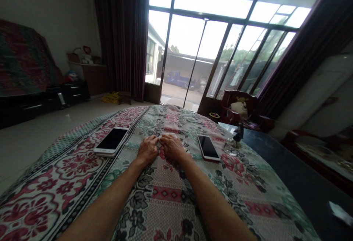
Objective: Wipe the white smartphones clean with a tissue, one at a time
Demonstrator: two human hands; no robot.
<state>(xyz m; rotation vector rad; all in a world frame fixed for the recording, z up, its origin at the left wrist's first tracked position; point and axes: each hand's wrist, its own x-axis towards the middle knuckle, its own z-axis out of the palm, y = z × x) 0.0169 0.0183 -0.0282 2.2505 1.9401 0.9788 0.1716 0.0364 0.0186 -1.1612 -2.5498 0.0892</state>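
My left hand (147,149) and my right hand (173,147) rest side by side on a flower-patterned cloth (154,197), fingers curled and pinched together over a small white thing (165,137) that I cannot identify. A white phone (111,140) with a dark screen lies face up to the left of my left hand. A red-edged phone (208,147) lies face up to the right of my right hand. Neither hand touches a phone.
A small dark figurine (237,134) stands at the cloth's right edge, beside a dark glossy table (298,182). A carved wooden chair (239,108) stands beyond it. Glass doors (193,60) and curtains fill the far wall. A low dark cabinet (41,101) lines the left.
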